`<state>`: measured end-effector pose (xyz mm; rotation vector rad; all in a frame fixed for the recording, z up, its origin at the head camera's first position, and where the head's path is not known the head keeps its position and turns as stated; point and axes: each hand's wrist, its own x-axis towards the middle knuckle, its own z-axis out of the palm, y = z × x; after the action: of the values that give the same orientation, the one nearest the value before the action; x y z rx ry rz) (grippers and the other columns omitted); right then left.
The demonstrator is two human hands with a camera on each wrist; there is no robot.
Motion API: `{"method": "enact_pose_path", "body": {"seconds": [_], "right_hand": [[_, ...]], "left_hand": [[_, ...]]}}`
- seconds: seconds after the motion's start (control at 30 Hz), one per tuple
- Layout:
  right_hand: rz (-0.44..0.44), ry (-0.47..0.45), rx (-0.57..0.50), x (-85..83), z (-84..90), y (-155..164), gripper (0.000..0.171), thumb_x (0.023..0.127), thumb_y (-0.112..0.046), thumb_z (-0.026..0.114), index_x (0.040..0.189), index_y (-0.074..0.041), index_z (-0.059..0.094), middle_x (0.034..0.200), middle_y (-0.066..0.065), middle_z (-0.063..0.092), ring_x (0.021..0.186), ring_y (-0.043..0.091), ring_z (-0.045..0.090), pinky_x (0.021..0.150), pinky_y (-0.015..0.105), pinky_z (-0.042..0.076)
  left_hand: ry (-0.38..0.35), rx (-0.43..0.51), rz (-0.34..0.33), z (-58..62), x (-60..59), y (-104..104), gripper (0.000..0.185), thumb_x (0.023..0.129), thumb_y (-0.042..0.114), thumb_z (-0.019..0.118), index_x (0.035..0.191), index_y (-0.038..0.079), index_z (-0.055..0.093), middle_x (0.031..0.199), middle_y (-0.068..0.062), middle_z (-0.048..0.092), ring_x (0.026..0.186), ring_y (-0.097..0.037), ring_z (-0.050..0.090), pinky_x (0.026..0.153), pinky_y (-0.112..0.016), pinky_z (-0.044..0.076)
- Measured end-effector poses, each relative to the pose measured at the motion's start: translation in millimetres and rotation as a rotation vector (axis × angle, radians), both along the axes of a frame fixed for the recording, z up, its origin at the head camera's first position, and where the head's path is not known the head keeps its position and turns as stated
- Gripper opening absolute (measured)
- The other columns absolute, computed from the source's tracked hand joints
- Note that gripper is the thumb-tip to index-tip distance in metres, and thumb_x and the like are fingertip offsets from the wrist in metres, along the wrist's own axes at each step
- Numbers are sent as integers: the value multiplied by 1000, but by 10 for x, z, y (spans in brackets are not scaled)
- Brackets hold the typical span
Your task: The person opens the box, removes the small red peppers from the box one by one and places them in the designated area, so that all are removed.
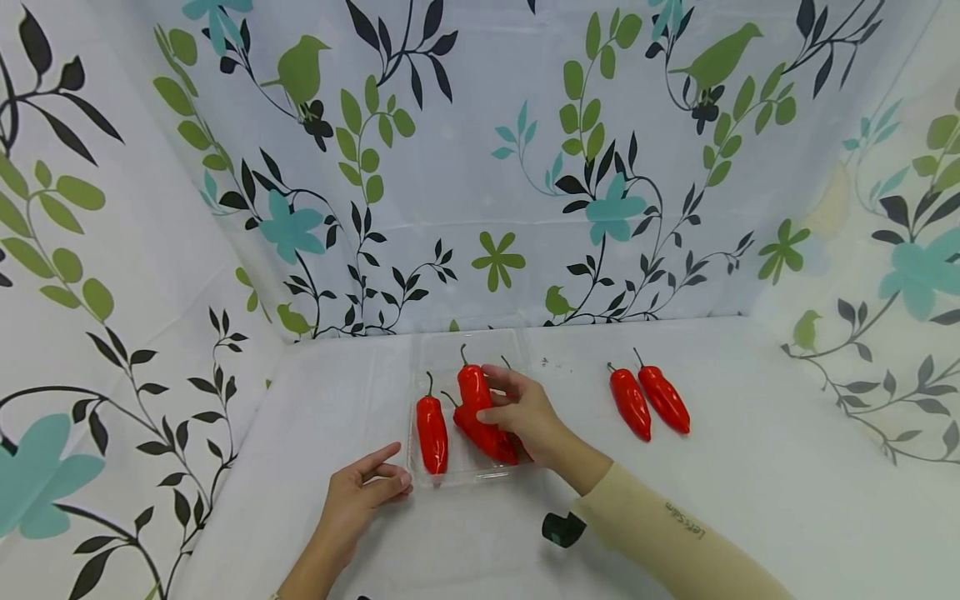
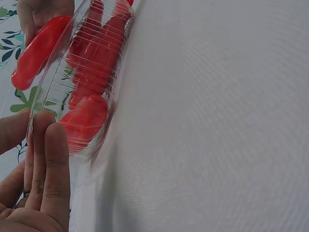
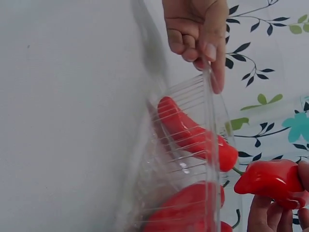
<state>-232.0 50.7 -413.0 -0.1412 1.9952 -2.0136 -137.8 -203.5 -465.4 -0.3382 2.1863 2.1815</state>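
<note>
A white cloth-covered table [image 1: 750, 467] fills the lower part of the head view; it is bare but for a few things, and faint creases run across it. Behind it and on both sides hang white sheets [image 1: 465, 167] printed with green birds, teal flowers and black leafy stems, closing the space in like a booth; the back sheet meets the table along a straight fold.

Near the middle of the table sits a clear plastic tray [image 1: 450, 479], ribbed along its walls; red peppers lie in it, one [image 1: 432, 433] at its left side with the stem pointing away from the person, others piled to the right. The right hand [image 1: 525, 412] is over the tray with its fingers curled round a red pepper [image 1: 474, 387], held just above the others; the right wrist view shows the fingers wrapped about its body, stem end free. The left hand [image 1: 360, 492] rests on the table at the tray's near left corner; its fingers lie fairly straight, the fingertips [image 2: 46, 125] touching the tray's rim, gripping nothing.

To the right, well apart from the tray, two more red peppers [image 1: 648, 402] lie side by side on the cloth, touching or nearly so; a small dark object [image 1: 562, 528] shows by the right forearm's beige sleeve [image 1: 660, 533].
</note>
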Motion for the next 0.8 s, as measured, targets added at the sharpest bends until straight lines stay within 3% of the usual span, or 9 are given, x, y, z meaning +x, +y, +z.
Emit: {"method": "enact_pose_path", "body": {"seconds": [0.43, 0.8], "right_hand": [[-49, 10, -16, 17, 200, 261, 67, 85, -1, 77, 144, -22, 55, 142, 3, 53, 130, 31, 52, 94, 50, 57], [-67, 30, -19, -56, 259, 639, 68, 87, -4, 75, 148, -20, 49, 147, 5, 49, 133, 31, 49, 95, 46, 57]], "left_hand": [[-14, 0, 0, -13, -10, -1, 55, 87, -1, 77, 139, 0, 59, 97, -14, 66, 86, -29, 74, 79, -36, 63], [-22, -12, 9, 1, -9, 12, 55, 86, -1, 78, 138, 1, 60, 96, -15, 67, 85, -28, 73, 79, -36, 63]]}}
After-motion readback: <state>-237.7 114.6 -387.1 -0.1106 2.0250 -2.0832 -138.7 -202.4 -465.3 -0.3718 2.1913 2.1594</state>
